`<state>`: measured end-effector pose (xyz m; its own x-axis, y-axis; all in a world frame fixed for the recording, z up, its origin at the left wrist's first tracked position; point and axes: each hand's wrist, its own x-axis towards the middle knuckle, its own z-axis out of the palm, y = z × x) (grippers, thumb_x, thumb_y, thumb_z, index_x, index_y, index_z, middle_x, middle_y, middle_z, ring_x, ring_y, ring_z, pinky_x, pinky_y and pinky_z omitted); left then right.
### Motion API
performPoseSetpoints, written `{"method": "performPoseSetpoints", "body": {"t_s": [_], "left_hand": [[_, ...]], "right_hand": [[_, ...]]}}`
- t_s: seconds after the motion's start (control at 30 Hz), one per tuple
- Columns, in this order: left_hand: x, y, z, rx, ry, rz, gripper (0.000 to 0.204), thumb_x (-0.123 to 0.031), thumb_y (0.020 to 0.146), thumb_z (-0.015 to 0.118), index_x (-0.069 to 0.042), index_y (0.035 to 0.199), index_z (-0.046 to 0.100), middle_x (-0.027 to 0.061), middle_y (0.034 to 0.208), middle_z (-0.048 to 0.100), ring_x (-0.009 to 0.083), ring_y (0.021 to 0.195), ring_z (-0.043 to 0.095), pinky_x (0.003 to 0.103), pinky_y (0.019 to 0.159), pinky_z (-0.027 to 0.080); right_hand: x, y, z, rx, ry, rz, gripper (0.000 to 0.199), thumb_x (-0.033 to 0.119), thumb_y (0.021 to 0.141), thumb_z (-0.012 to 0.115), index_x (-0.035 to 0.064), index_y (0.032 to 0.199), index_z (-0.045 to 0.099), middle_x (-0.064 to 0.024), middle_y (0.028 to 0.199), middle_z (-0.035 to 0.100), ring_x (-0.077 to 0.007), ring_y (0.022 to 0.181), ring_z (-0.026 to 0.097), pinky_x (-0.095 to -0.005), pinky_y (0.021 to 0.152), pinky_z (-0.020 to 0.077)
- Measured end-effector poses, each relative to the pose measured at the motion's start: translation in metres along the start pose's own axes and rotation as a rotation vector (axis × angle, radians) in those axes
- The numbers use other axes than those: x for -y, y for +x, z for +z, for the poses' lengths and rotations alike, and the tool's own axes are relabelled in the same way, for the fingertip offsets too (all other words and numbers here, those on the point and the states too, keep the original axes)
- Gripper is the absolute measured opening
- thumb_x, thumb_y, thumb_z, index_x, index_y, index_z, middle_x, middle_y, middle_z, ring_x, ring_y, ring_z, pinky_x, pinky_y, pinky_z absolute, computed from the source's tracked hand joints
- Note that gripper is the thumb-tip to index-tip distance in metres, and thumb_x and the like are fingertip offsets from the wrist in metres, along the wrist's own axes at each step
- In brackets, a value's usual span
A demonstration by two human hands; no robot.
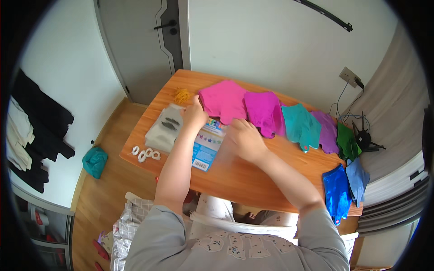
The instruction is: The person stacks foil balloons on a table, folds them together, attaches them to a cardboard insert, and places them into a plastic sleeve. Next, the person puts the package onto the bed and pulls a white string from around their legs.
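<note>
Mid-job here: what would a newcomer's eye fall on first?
Probably the hot-pink piece along the table's far edge, starting a bright row that curves to the shiny blue piece at the near right corner. Then the blue-and-white printed packet between the left hand and right hand, and the white rolls at the near left corner.

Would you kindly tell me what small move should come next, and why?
Perhaps steady the blue card with the left hand: that hand is near the card's upper end, while the right hand seems to hold clear plastic beside the card.
</note>
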<state>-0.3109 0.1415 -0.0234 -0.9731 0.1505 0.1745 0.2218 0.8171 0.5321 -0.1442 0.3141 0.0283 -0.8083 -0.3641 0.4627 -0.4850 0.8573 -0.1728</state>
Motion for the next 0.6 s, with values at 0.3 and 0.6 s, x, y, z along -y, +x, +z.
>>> {"method": "performPoseSetpoints", "body": {"t_s": [0.3, 0.6], "left_hand": [[-0.004, -0.006, 0.001, 0.082, 0.057, 0.006, 0.069, -0.019, 0.085, 0.058, -0.005, 0.147, 0.032, 0.0209, 0.100, 0.073, 0.0371, 0.106, 0.067, 0.055, 0.107, 0.027], [-0.012, -0.004, 0.002, 0.139, 0.086, -0.007, 0.068, -0.019, 0.088, 0.057, -0.008, 0.150, 0.029, 0.0157, 0.097, 0.073, 0.0321, 0.107, 0.066, 0.057, 0.115, 0.019]], "right_hand": [[-0.046, 0.095, 0.099, 0.201, -0.019, 0.248, 0.018, 0.017, 0.085, 0.065, 0.0067, 0.099, 0.071, -0.0108, 0.109, 0.069, -0.0298, 0.109, 0.065, -0.0447, 0.087, 0.0553], [-0.057, 0.095, 0.110, 0.094, 0.004, 0.277, 0.018, 0.020, 0.089, 0.058, 0.0089, 0.090, 0.072, -0.0122, 0.095, 0.073, -0.0341, 0.087, 0.070, -0.0474, 0.076, 0.0561]]}}
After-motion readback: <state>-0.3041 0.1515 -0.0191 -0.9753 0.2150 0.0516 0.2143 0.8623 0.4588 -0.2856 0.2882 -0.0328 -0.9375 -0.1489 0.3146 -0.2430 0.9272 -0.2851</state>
